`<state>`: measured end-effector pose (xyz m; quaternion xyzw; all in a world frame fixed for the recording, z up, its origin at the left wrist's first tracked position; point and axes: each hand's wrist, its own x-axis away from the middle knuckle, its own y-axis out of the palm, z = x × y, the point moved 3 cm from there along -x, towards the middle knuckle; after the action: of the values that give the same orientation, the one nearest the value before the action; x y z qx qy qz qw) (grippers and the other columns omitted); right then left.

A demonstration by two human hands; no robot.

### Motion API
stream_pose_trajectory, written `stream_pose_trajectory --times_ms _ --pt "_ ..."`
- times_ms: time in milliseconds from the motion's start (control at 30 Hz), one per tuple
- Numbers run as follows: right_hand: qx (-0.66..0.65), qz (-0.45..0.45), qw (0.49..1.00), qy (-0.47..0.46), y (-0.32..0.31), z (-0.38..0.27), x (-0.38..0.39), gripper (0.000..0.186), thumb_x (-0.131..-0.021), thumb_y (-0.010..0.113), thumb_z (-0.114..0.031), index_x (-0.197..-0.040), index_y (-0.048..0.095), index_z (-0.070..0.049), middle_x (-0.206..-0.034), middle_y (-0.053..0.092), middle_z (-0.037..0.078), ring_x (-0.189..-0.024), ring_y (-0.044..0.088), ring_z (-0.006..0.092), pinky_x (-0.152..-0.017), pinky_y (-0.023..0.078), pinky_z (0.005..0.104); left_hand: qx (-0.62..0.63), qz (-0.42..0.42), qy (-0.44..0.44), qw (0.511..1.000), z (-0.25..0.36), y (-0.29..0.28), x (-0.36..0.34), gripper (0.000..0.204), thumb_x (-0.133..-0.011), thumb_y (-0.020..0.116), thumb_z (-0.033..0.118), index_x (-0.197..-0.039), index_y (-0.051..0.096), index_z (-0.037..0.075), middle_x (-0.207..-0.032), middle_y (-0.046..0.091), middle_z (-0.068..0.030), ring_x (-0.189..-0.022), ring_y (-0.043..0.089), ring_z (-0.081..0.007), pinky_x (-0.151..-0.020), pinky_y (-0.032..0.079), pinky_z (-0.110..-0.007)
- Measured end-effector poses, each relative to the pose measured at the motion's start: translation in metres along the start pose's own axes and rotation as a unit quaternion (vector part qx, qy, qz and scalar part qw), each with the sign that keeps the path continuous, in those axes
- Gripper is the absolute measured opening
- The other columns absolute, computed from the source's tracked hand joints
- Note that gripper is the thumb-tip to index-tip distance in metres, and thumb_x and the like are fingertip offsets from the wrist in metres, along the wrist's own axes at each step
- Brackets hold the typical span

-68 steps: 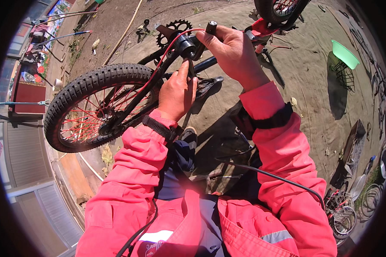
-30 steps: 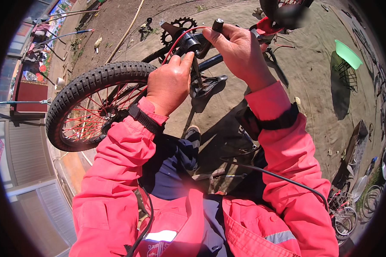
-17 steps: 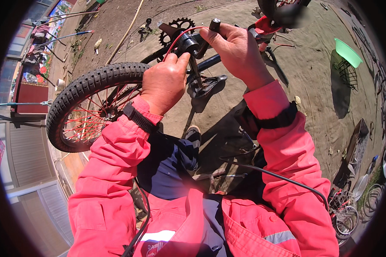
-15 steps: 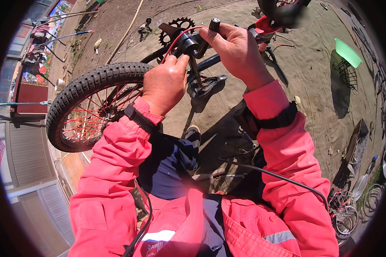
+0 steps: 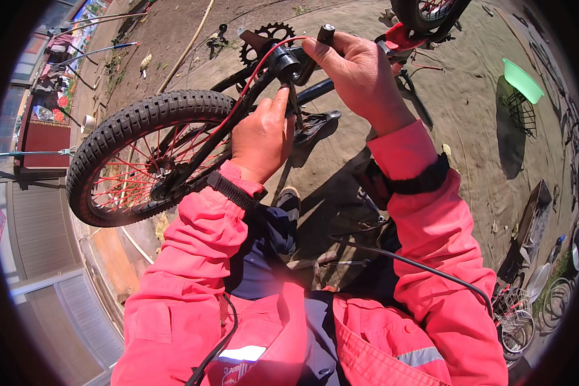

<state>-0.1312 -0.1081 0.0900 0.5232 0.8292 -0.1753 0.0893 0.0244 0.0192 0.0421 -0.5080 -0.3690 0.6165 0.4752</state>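
Note:
A bicycle lies ahead of me, its black frame tube running from the rear wheel to a black cylindrical shell. My left hand has its index finger stretched up to the shell's lower end. Its other fingers are curled, and what they hold is hidden. Beside the shell, my right hand closes round a short black bar. Its thumb lies at the end of a thin red cable, which curves over the shell and along the frame. A toothed black chainring shows behind the shell.
A black pedal is below the frame. Far right, a green basin rests on a wire rack. Another wheel and red part are at the top. Beyond lie a wooden trough and a small bicycle.
My left hand has shifted right and slightly down, off the red cable, which now shows along the frame tube. My right hand has barely moved and keeps its grip.

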Motion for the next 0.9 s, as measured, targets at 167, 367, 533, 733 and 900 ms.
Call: stream_pose_trajectory --times_ms 167,367,533,733,900 --pt "-0.033 0.033 0.998 -0.044 0.001 0.004 -0.001 0.032 -0.099 0.072 -0.029 -0.102 0.075 0.002 -0.062 0.051 0.004 -0.063 0.041 0.0079 -0.057 0.042 0.0327 -0.003 0.006 0.003 1.0 0.0 0.0 -0.004 0.054 -0.096 0.067 0.023 -0.146 0.054 0.007 -0.101 0.065 -0.0147 -0.083 0.071 -0.0374 -0.066 0.058 -0.049" --pt "-0.043 0.028 0.998 -0.045 0.002 0.005 -0.002 0.031 -0.1 0.072 -0.029 -0.104 0.075 0.002 -0.064 0.054 0.003 -0.065 0.043 0.0073 -0.058 0.043 0.032 0.028 -0.003 -0.012 1.0 -0.001 0.005 -0.006 0.055 -0.097 0.066 0.024 -0.147 0.052 0.006 -0.105 0.066 -0.0166 -0.085 0.071 -0.0388 -0.069 0.058 -0.05" --pt "-0.046 0.035 0.998 -0.04 0.001 0.005 0.0 0.032 -0.1 0.072 -0.03 -0.103 0.076 0.002 -0.064 0.054 0.003 -0.065 0.043 0.0073 -0.058 0.043 0.0321 0.059 0.001 -0.03 0.998 -0.002 0.011 -0.004 0.056 -0.097 0.067 0.026 -0.147 0.052 0.005 -0.103 0.067 -0.0169 -0.086 0.071 -0.0395 -0.072 0.057 -0.051" --pt "-0.033 0.031 0.998 -0.045 0.001 0.004 -0.001 0.033 -0.1 0.072 -0.031 -0.101 0.075 0.002 -0.062 0.049 0.004 -0.063 0.041 0.0076 -0.057 0.042 0.033 0.148 -0.027 -0.074 0.986 0.003 0.027 -0.006 0.061 -0.097 0.068 0.025 -0.151 0.047 0.005 -0.091 0.071 -0.015 -0.087 0.071 -0.0392 -0.074 0.057 -0.052" --pt "-0.007 0.034 0.999 -0.04 0.0 0.003 0.0 0.034 -0.1 0.072 -0.031 -0.099 0.074 0.002 -0.061 0.048 0.003 -0.063 0.04 0.0074 -0.056 0.041 0.0329 0.172 -0.031 -0.094 0.98 0.01 0.044 -0.01 0.064 -0.096 0.07 0.023 -0.153 0.043 0.007 -0.093 0.073 -0.0154 -0.087 0.071 -0.0396 -0.074 0.056 -0.05"
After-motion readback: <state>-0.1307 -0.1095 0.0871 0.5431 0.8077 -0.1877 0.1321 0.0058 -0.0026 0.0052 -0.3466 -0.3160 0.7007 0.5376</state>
